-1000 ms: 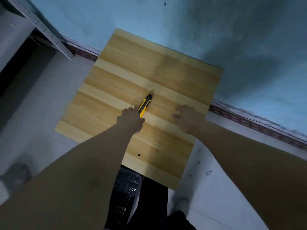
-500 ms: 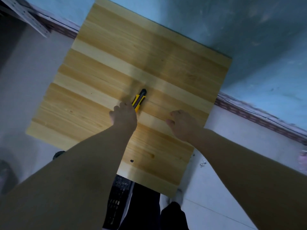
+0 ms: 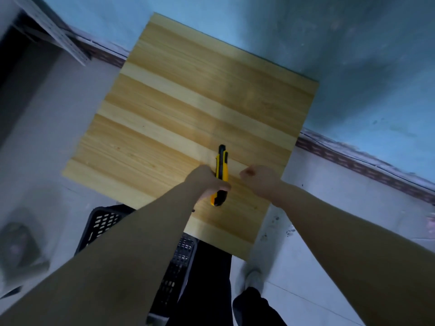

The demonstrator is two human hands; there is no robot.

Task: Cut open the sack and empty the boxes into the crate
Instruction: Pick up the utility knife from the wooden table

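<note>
Since the earlier frames the yellow-and-black utility knife [image 3: 222, 161] has swung from slanting up to the right to pointing almost straight away from the person, and its butt now shows below the left hand [image 3: 207, 182], which has closed round it

Blue wall [image 3: 353, 55] and pale floor [image 3: 47, 137] fill the background. A square wooden surface [image 3: 164, 102] stands against the wall and carries nothing but the knife and the hands. Below its near edge, on the floor by the person's feet, sits a black perforated crate [image 3: 103, 222], partly hidden by the left forearm. Neither the sack nor any box is in view, so the cut is not yet started

The left hand's fingers [image 3: 221, 187] are clamped on the middle of the knife's handle, black nose forward, long axis running from the person toward the wall. Whether the blade is out cannot be told. The right hand [image 3: 261, 180] is just beside the knife, on its right. Its fingers are loosely curled and hold nothing, and whether it rests on the wood is unclear

The knife is in the left hand alone, so I judge that the right hand is free to fetch and steady the sack. Which way the sack lies from the fingers cannot be told. The crate lies nearer the left arm, low and behind the knife's butt
</note>
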